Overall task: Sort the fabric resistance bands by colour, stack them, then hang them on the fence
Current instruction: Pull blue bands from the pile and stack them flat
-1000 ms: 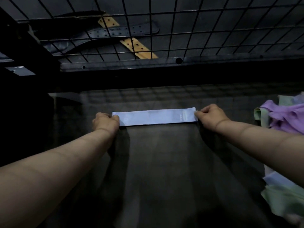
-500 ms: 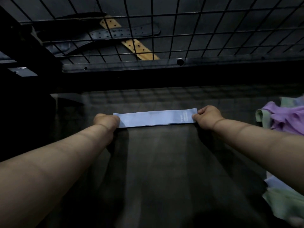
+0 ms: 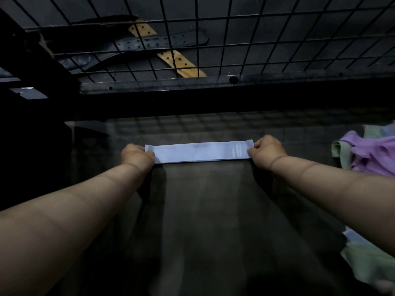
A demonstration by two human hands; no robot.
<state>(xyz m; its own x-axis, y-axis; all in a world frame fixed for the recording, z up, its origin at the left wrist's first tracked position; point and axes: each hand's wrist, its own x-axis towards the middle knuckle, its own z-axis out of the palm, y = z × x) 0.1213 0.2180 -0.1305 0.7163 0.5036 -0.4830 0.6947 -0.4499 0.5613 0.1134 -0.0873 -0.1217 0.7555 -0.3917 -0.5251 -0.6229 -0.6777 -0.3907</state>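
Note:
A light blue fabric band lies flat and stretched out on the dark table, its long side running left to right. My left hand pinches its left end and my right hand pinches its right end, near a small printed label. A heap of purple bands with a pale green band sits at the right edge. More green and blue bands lie at the near right. The black wire fence stands behind the table.
Behind the fence mesh lie a dark perforated belt and a tan perforated strap. A black metal rail runs along the fence's foot. The scene is dim, and the left side is in deep shadow.
Both hands have held the blue band's ends throughout and shifted it very slightly while straightening it on the table. Nothing else moved.

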